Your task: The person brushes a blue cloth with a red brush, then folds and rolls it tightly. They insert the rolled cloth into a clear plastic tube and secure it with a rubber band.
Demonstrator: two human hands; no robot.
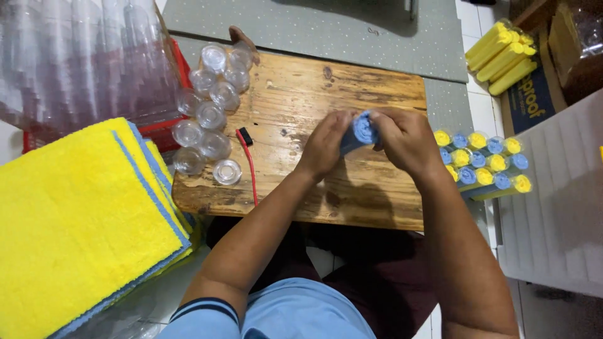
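Over a small wooden table (295, 94), both my hands grip one tightly rolled blue cloth (362, 130). My left hand (326, 144) wraps its lower end. My right hand (405, 139) closes over its upper right side. The roll's spiral end faces up between my fingers. Several clear plastic tubes (210, 116) lie on the table's left part, an arm's reach from my left hand.
A stack of flat yellow cloths with blue edges (75, 220) lies at the left. Rolled yellow and blue cloths (483, 161) are stacked right of the table. A red cord (250, 166) crosses the wood. More yellow rolls (505, 56) sit at the top right.
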